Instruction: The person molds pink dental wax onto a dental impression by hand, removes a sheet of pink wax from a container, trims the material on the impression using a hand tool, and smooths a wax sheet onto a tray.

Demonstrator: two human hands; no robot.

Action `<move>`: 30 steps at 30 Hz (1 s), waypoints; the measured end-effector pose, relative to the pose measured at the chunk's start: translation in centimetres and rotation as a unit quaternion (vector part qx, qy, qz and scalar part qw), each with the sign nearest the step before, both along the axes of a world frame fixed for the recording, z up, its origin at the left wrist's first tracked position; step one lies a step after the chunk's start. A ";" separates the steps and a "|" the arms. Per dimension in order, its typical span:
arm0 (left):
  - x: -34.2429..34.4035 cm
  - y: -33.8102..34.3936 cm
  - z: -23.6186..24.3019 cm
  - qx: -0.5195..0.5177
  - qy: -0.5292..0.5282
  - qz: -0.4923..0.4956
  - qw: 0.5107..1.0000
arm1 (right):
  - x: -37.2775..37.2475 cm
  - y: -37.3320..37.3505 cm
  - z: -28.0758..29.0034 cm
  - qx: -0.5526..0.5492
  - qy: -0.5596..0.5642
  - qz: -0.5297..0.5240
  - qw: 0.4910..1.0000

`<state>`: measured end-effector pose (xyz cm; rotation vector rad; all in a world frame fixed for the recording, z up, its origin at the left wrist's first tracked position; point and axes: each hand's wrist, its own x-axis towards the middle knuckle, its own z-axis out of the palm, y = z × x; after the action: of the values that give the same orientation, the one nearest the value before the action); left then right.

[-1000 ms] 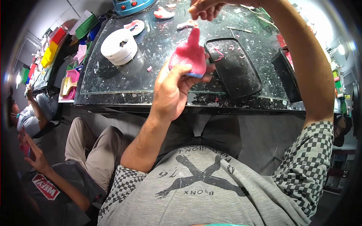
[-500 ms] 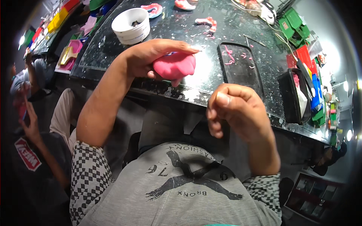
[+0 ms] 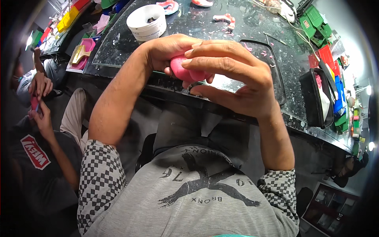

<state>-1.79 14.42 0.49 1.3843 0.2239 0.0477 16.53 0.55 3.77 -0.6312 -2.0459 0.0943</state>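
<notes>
My left hand (image 3: 166,49) is closed round a smooth pink dental wax piece (image 3: 179,70), held just above the near edge of the black worktable. Across it reaches my right hand (image 3: 246,77), its fingers stretched out and the thumb set apart below. The right fingertips lie over the front of the pink piece and seem to touch it. Part of the piece is hidden behind these fingers. Beyond my left wrist stands a white tub (image 3: 147,23) with small dark bits inside.
Right of my hands lies a black tray (image 3: 278,79) with pink scraps. A thin metal tool (image 3: 275,38), a red-and-white arch-shaped piece (image 3: 227,21) and a black open case (image 3: 314,102) are on the worktable (image 3: 114,51). Another person (image 3: 43,158) sits at left, holding something pink.
My right hand has come up and leftward to the pink dental wax piece, its curled fingers now stretched out. My left hand still holds the piece. The whole view has shifted slightly.
</notes>
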 end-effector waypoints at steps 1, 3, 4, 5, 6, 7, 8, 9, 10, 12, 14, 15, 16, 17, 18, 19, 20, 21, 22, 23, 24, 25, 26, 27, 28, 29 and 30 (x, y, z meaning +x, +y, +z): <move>0.0 -0.1 -0.1 0.001 -0.001 0.000 1.000 | 0.0 0.2 0.1 -0.010 0.007 0.017 1.000; -0.1 -0.1 -0.3 -0.024 -0.001 0.017 1.000 | -0.3 0.4 0.7 -0.028 0.022 0.040 0.999; -0.2 0.0 -0.5 -0.023 -0.003 0.018 1.000 | -0.5 0.5 0.7 -0.028 0.021 0.041 0.999; -0.3 0.1 -0.7 -0.022 -0.001 0.027 0.999 | -0.7 0.5 0.7 -0.043 0.032 0.051 0.997; -0.4 0.1 -0.8 -0.021 0.001 0.036 0.999 | -0.8 0.6 0.6 -0.059 0.043 0.062 0.995; -0.4 0.3 -0.8 -0.045 0.030 0.055 0.997 | -0.9 0.7 0.6 -0.059 0.042 0.062 0.995; -0.4 0.3 -0.7 -0.045 0.030 0.055 0.997 | -1.1 0.9 0.6 -0.057 0.045 0.075 0.995; -0.4 0.3 -0.6 -0.045 0.053 0.066 0.995 | -1.1 1.0 0.6 -0.054 0.049 0.088 0.993; -0.4 0.2 -0.4 -0.044 0.076 0.078 0.993 | -1.2 0.9 0.6 -0.053 0.048 0.090 0.993; -0.3 0.0 -0.4 -0.044 0.073 0.081 0.993 | -1.3 0.6 0.4 -0.075 0.052 0.070 0.993; -0.3 0.0 -0.2 -0.043 0.071 0.081 0.993 | -1.1 0.8 0.2 -0.065 0.040 0.070 0.995; -0.3 0.0 -0.1 -0.047 0.077 0.079 0.993 | -1.0 0.9 0.2 -0.056 0.029 0.070 0.996; -0.3 0.0 0.1 -0.053 0.084 0.077 0.992 | -1.0 0.9 0.1 -0.057 0.029 0.070 0.995; -0.3 -0.3 0.4 -0.053 0.084 0.077 0.992 | -1.0 0.8 0.0 -0.070 0.034 0.068 0.995; -0.2 -0.7 0.7 -0.057 0.079 0.075 0.992 | -0.9 0.8 0.0 -0.083 0.039 0.065 0.994; -0.2 -1.0 1.0 -0.059 0.074 0.073 0.993 | -0.9 0.7 0.2 -0.082 0.038 0.066 0.994; -0.3 -0.8 0.9 -0.058 0.074 0.073 0.993 | -1.0 0.6 0.5 -0.092 0.031 0.061 0.993; -0.4 -0.4 0.6 -0.061 0.068 0.050 0.995 | -1.0 0.6 0.7 -0.101 0.025 0.057 0.993; -0.5 -0.1 0.4 -0.063 0.062 0.027 0.996 | -1.0 0.6 0.7 -0.100 0.025 0.057 0.993; -0.6 -0.1 0.3 -0.063 0.062 0.026 0.996 | -0.9 0.7 0.6 -0.116 0.033 0.062 0.991; -0.7 -0.1 0.3 -0.061 0.053 0.021 0.996 | -0.9 0.8 0.6 -0.131 0.041 0.067 0.988; -0.7 -0.1 0.2 -0.060 0.044 0.016 0.997 | -0.9 0.9 0.7 -0.130 0.041 0.067 0.988; -0.7 -0.1 0.3 -0.060 0.045 0.016 0.997 | -0.8 0.9 0.7 -0.127 0.026 0.062 0.990; -0.8 0.0 0.3 -0.059 0.049 0.017 0.997 | -0.8 1.0 0.7 -0.123 0.012 0.057 0.991; -0.7 0.0 0.3 -0.058 0.054 0.015 0.997 | -0.7 1.1 0.6 -0.123 0.012 0.056 0.991; -0.6 0.0 0.4 -0.058 0.054 0.014 0.997 | -0.7 1.2 0.5 -0.137 0.021 0.067 0.988; -0.6 -0.2 0.6 -0.071 0.060 0.021 0.995 | -0.6 1.3 0.4 -0.152 0.030 0.077 0.985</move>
<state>-2.40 14.22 1.07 1.2428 0.3502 -0.0155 15.89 1.84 4.12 -0.6452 -2.0366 0.5180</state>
